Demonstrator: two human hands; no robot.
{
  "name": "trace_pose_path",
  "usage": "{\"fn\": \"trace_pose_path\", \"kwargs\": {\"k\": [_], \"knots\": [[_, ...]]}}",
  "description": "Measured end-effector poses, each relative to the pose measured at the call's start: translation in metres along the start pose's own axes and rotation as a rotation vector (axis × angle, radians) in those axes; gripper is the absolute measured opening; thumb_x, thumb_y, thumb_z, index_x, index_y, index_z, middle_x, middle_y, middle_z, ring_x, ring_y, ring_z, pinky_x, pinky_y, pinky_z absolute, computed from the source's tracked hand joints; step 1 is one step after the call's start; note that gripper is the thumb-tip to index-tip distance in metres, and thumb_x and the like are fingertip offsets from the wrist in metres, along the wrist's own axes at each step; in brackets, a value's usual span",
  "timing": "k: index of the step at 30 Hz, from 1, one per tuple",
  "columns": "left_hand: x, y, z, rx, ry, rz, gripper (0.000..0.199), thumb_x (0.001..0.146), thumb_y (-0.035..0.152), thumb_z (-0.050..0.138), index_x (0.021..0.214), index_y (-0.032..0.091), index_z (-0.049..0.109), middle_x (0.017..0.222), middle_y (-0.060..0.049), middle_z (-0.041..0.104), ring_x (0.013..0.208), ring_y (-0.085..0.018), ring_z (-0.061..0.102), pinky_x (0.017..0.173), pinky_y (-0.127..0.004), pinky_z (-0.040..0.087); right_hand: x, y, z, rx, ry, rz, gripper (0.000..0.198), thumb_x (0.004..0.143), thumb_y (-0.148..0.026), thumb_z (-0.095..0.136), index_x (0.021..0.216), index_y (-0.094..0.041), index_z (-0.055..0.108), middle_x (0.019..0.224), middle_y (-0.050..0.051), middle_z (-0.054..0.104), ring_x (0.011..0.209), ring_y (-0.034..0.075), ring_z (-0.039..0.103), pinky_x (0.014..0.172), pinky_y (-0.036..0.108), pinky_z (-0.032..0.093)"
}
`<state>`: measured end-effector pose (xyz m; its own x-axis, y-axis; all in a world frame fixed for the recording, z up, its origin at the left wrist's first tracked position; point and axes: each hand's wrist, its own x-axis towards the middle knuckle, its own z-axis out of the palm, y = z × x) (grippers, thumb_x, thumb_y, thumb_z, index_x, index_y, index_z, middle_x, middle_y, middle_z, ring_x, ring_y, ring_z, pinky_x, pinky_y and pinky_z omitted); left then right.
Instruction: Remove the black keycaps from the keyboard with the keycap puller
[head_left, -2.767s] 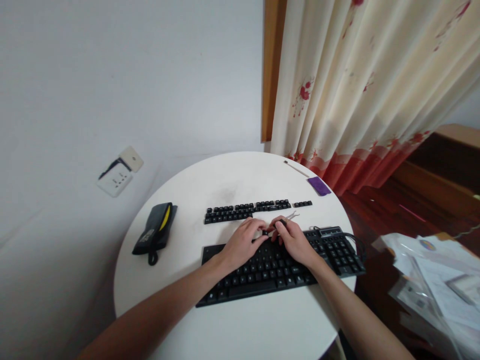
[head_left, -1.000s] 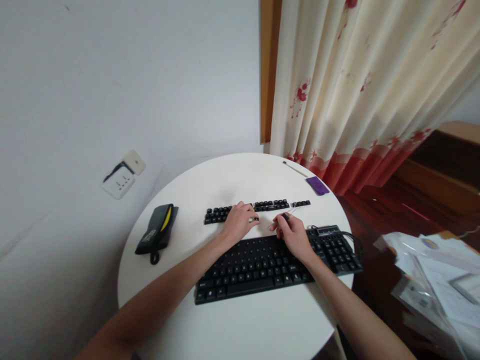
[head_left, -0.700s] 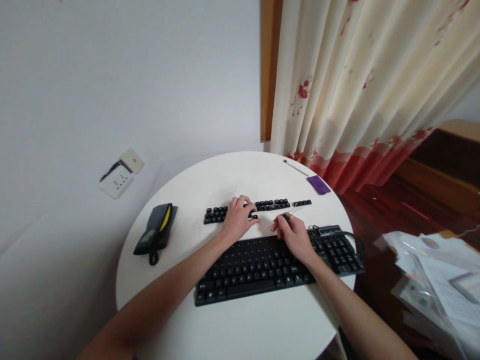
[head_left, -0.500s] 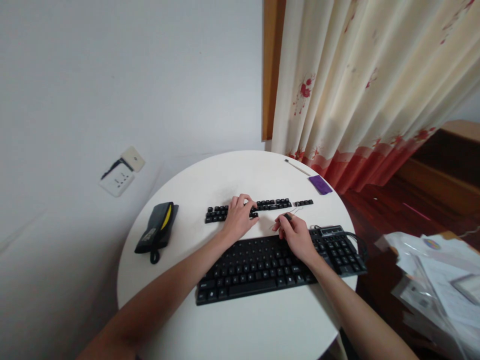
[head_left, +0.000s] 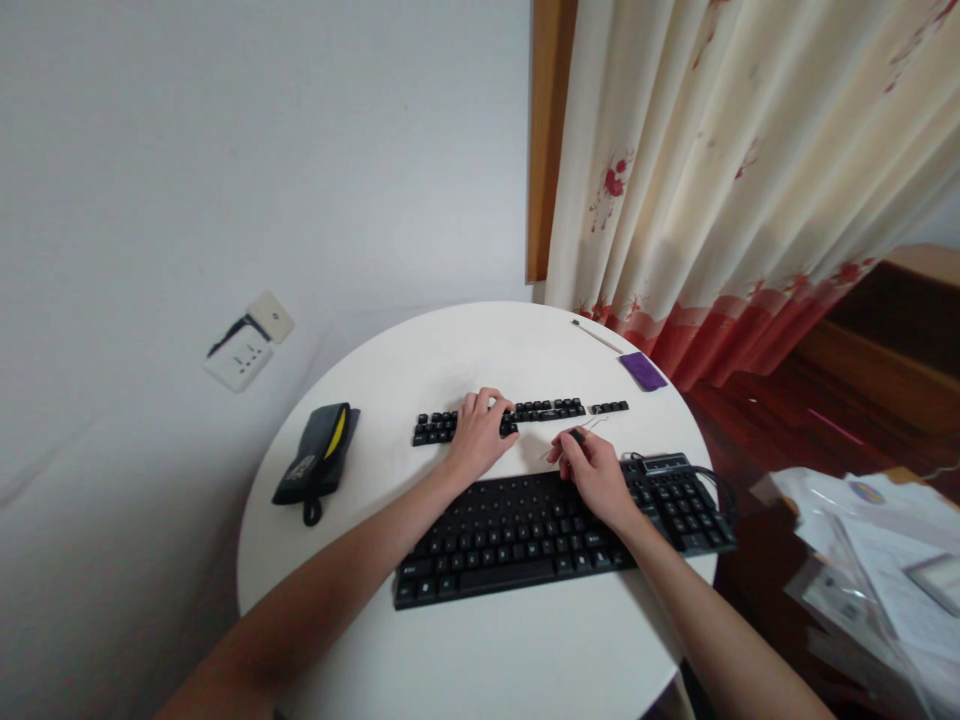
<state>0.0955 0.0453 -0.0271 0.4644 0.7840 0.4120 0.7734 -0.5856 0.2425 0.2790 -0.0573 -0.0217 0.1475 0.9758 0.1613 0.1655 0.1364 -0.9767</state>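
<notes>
A black keyboard (head_left: 510, 580) lies on the white round table, its upper rows stripped of keycaps. Beyond it are rows of loose black keycaps (head_left: 435, 428). My left hand (head_left: 476, 432) rests over the middle of these rows, thumb and index finger apart with keycaps between and under them; its palm hides some. My right hand (head_left: 596, 475) is closed above the upper part of the keyboard. Between its thumb and fingers is a wire keycap puller (head_left: 577, 436) with a dark handle and thin wires sticking out. A short row of keycaps (head_left: 609, 407) sits beyond this hand.
A black pouch with a yellow strip (head_left: 315, 455) lies at the table's left. At the back right are a thin brush (head_left: 598, 335) and a purple cloth (head_left: 642, 371). The keyboard's cable (head_left: 716, 485) is bundled at its right end. Plastic-wrapped papers (head_left: 885, 560) are beyond the table's right edge.
The view has shifted very slightly. Both hands and the keycaps stay practically where they were, and the right hand still grips the puller.
</notes>
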Motion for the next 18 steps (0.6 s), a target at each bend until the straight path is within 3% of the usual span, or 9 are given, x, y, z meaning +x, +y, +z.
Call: {"fn": "trace_pose_path", "kwargs": {"k": [6, 10, 12, 14, 18], "knots": [[-0.001, 0.006, -0.01, -0.003, -0.026, 0.0, 0.042, 0.073, 0.027, 0.079, 0.11, 0.023, 0.061, 0.12, -0.006, 0.052, 0.11, -0.029, 0.045, 0.096, -0.045, 0.041, 0.0, 0.0, -0.002, -0.032, 0.054, -0.009, 0.037, 0.095, -0.048, 0.049, 0.083, -0.017, 0.064, 0.062, 0.0, 0.057, 0.053, 0.013, 0.049, 0.05, 0.025, 0.039], [-0.012, 0.025, -0.03, -0.101, -0.157, 0.115, 0.037, 0.081, 0.035, 0.073, 0.113, 0.022, 0.061, 0.116, -0.007, 0.057, 0.11, -0.028, 0.049, 0.098, -0.044, 0.041, 0.003, 0.0, -0.006, -0.022, 0.152, -0.038, 0.037, 0.094, -0.049, 0.051, 0.082, -0.017, 0.065, 0.067, 0.002, 0.059, 0.057, 0.014, 0.05, 0.051, 0.025, 0.04], [-0.023, 0.037, -0.042, -0.176, -0.275, 0.174, 0.051, 0.081, 0.044, 0.071, 0.125, 0.023, 0.056, 0.122, -0.007, 0.057, 0.113, -0.028, 0.05, 0.101, -0.044, 0.04, 0.005, -0.001, -0.01, 0.0, 0.214, -0.028, 0.038, 0.093, -0.05, 0.052, 0.081, -0.016, 0.065, 0.065, 0.001, 0.057, 0.056, 0.014, 0.049, 0.05, 0.024, 0.039], [-0.038, 0.048, -0.051, -0.224, -0.42, 0.21, 0.077, 0.075, 0.055, 0.073, 0.14, 0.024, 0.045, 0.136, -0.01, 0.051, 0.123, -0.032, 0.047, 0.105, -0.045, 0.038, 0.006, -0.003, -0.015, 0.032, 0.263, -0.016, 0.038, 0.092, -0.05, 0.054, 0.081, -0.016, 0.065, 0.062, 0.0, 0.055, 0.055, 0.013, 0.048, 0.048, 0.024, 0.038], [-0.067, 0.062, -0.055, -0.229, -0.591, 0.245, 0.113, 0.061, 0.066, 0.077, 0.152, 0.025, 0.025, 0.156, -0.015, 0.029, 0.144, -0.042, 0.023, 0.114, -0.054, 0.025, 0.004, -0.011, -0.026, 0.059, 0.299, -0.012, 0.036, 0.092, -0.049, 0.055, 0.082, -0.016, 0.064, 0.064, 0.0, 0.056, 0.053, 0.013, 0.049, 0.048, 0.024, 0.041]]}}
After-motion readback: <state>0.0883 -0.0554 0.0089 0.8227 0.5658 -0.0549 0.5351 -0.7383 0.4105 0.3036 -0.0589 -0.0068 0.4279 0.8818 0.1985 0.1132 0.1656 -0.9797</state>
